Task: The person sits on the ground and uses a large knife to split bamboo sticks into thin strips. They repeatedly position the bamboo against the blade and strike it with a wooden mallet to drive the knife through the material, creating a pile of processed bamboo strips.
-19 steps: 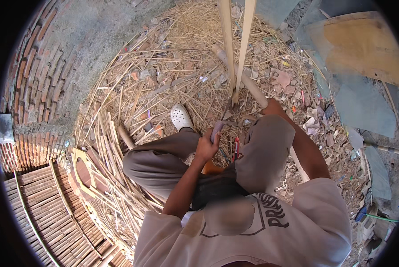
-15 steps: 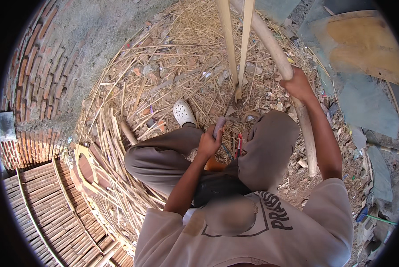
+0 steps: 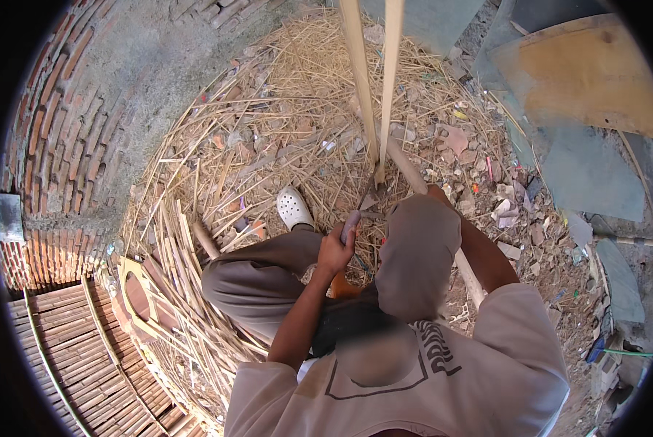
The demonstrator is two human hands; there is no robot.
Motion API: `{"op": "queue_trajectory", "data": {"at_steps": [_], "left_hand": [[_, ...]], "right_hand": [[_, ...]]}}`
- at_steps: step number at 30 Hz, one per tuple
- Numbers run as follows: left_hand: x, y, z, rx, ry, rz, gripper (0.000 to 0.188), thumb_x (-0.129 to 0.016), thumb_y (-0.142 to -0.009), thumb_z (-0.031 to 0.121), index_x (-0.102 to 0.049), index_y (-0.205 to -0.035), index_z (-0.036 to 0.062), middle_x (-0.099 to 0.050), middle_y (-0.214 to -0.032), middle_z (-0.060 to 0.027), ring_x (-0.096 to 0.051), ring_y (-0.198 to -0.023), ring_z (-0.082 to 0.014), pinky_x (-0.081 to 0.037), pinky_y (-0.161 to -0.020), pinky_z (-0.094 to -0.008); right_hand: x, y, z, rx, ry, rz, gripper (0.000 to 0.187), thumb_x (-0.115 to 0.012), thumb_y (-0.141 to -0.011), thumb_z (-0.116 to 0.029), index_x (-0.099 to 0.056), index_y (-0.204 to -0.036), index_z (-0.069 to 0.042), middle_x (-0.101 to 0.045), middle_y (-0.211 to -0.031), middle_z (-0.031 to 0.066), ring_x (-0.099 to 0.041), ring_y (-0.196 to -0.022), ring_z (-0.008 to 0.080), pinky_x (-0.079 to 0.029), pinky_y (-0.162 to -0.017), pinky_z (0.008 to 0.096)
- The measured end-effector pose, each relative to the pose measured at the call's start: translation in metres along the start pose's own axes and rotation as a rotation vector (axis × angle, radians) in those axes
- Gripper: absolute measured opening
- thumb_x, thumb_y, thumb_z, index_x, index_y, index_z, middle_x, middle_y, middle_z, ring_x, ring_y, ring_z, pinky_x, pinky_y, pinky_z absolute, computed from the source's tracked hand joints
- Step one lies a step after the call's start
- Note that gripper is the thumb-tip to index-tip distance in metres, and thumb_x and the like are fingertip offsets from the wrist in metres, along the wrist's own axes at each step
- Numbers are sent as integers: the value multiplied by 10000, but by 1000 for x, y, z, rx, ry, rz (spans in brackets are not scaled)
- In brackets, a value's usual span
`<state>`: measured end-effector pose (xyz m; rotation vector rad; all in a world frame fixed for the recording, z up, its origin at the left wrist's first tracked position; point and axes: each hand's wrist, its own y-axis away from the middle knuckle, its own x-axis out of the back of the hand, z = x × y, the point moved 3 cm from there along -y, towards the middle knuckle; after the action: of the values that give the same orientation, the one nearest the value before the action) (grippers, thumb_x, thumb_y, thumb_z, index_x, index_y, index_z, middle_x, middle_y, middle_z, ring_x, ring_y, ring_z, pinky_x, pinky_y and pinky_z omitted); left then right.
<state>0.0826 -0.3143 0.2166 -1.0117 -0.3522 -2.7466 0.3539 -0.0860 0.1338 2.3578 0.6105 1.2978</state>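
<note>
My left hand is closed around the handle of a knife. The blade points away from me, its tip by the near end of a split bamboo length. Two pale bamboo strips rise from there, apart at the top and converging at the blade. My right hand, partly hidden behind my raised right knee, grips a thick wooden stick. The stick's far end lies close to the bamboo's lower end; whether they touch I cannot tell. Its near end shows below my right forearm.
Loose bamboo strips are heaped at my left. Straw and rubble cover the ground ahead. A brick wall stands at left, a bamboo slat platform at lower left. Flat sheets lie at right. My white clog is in front.
My right hand has swung the stick down and inward, from beside the bamboo's upper part to its lower end behind my knee. My left hand keeps the knife, shifted slightly.
</note>
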Motion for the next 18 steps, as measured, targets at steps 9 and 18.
{"op": "queue_trajectory", "data": {"at_steps": [9,18], "left_hand": [[-3,9,-15,105,7,-19,348,-533,-925,360,-589,-1084,56,-635,-842,-309,-609,-849,-492,-487,-742,-538],[2,1,10,192,6,-123,362,-531,-924,363,-601,-1096,52,-639,-841,-304,-614,-850,-489,-487,-755,-520]], "right_hand": [[196,122,-156,371,-293,379,402,-706,-677,-124,-616,-1029,47,-674,-805,153,-660,-678,242,-518,-639,352],[-13,28,4,56,-8,-42,524,-770,-657,-287,-634,-1048,34,-691,-910,234,-693,-850,334,-524,-756,408]]}}
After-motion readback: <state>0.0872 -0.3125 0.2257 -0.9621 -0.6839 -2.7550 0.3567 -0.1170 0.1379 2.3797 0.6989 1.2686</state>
